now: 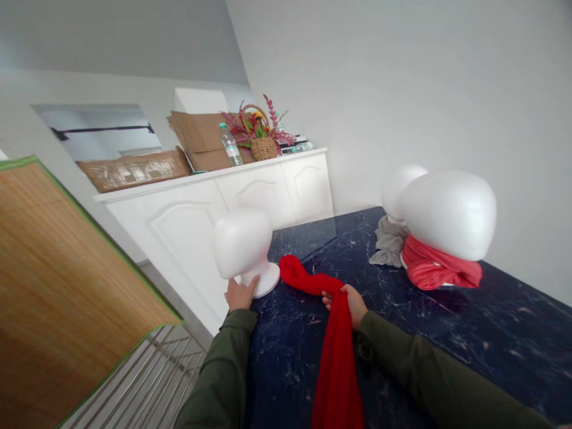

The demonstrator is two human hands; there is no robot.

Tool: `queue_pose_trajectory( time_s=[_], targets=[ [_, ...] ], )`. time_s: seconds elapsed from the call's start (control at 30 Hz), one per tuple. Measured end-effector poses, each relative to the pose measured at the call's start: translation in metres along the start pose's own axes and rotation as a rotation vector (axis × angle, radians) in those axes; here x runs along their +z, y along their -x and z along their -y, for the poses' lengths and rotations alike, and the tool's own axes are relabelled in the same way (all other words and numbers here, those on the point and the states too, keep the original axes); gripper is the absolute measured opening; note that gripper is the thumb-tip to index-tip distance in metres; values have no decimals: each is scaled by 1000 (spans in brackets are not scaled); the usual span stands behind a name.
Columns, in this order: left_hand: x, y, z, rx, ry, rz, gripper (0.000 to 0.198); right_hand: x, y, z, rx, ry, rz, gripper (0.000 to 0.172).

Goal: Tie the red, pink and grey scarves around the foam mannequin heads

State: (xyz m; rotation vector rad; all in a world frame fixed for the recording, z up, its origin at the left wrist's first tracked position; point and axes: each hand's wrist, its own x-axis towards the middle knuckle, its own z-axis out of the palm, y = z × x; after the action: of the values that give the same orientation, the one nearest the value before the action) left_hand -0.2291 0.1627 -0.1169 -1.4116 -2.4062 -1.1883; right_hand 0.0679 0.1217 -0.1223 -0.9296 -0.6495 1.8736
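A white foam mannequin head [241, 241] stands at the left edge of the dark blue marbled table [286, 351]. My left hand [241, 294] grips it low at the neck, thumb in front, the other fingers partly hidden. A long red scarf [337, 363] runs from beside that head's base down toward me and out of the bottom of the view. Its far end is bunched, while the near part lies flatter. My right hand [351, 305] is closed around the scarf's middle, with the cloth passing between thumb and fingers.
At the right stands a foam head [449, 211] with a coral scarf [440, 265] round its neck; behind it is another foam head [395, 185] with a grey scarf [388, 241]. A white cabinet [272, 190] and a metal rack with a bamboo mat [67, 268] border the left.
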Motion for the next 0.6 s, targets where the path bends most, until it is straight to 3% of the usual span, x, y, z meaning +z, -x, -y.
queue_pose_trajectory(
  time_s=[0.13,0.33,0.47,0.6],
  targets=[
    [5,-4,-9,21,-52,56,80,-11,-11,11,-33,-131,83,28],
    [-5,7,-21,113,-45,-103,74,-16,-26,12,-167,-145,55,20],
    [-12,27,-36,110,-60,-65,70,-34,-26,33,-277,-173,-16,15],
    [-20,66,-60,107,0,29,74,-63,-16,60,-341,-196,-57,12]
  ],
)
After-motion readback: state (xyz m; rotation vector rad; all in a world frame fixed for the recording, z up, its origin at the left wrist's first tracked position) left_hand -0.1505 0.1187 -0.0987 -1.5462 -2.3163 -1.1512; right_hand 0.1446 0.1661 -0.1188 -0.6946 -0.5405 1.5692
